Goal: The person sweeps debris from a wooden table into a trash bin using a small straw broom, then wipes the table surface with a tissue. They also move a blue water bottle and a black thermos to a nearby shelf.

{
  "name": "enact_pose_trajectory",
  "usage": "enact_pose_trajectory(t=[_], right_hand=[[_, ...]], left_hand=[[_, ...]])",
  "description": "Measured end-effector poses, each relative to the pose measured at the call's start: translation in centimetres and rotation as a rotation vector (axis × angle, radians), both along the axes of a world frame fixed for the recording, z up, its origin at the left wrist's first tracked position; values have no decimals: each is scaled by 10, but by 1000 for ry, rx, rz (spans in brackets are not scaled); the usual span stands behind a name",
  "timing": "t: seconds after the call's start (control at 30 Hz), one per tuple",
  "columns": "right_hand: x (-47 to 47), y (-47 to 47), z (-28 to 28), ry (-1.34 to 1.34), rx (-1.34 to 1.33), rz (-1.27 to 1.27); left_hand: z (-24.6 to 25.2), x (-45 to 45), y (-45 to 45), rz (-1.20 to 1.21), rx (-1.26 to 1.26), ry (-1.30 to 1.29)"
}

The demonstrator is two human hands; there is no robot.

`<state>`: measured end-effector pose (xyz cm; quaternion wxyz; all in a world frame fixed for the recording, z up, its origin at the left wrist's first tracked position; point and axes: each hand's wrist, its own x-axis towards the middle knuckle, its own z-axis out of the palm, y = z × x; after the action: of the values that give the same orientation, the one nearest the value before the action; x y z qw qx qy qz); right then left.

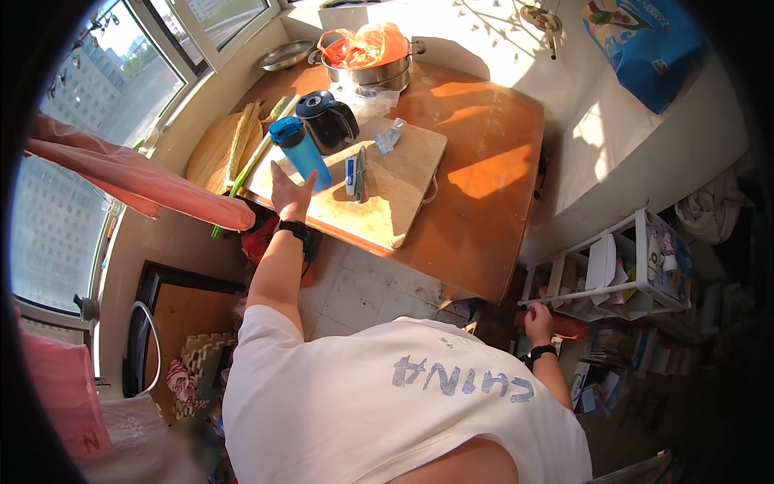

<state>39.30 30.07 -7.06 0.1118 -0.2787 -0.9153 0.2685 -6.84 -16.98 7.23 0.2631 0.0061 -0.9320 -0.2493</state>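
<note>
My left hand (291,192) reaches over the near left edge of a wooden cutting board (406,175), its thumb and fingers spread. Just beyond it stands a blue water bottle (309,158) with a flip lid; whether the fingertips touch it I cannot tell. A dark lidded jug (328,123) with a handle is behind the bottle. On the board lie a kitchen knife (361,172), a blue-and-white tube (350,175) and a crumpled piece of clear plastic (389,137). My right hand (538,323) hangs low at my right side beside a white rack, its fingers curled; its palm is hidden.
The board rests on a brown wooden table (478,224). At its back are a steel pot (369,75) holding an orange plastic bag (369,45) and a metal lid (285,55). Scallions (247,172) lie at left, near hanging pink cloth (151,175). The white rack (580,296) stands right.
</note>
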Motion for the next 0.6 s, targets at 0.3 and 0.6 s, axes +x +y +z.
enact_pose_trajectory(t=[0.3, 0.6], right_hand=[[-14, -43, 18, 20, 7, -49], [-23, -45, 27, 18, -32, -53]], left_hand=[[-18, -69, 6, -145, 220, 52], [25, 3, 49, -655, 610, -23]])
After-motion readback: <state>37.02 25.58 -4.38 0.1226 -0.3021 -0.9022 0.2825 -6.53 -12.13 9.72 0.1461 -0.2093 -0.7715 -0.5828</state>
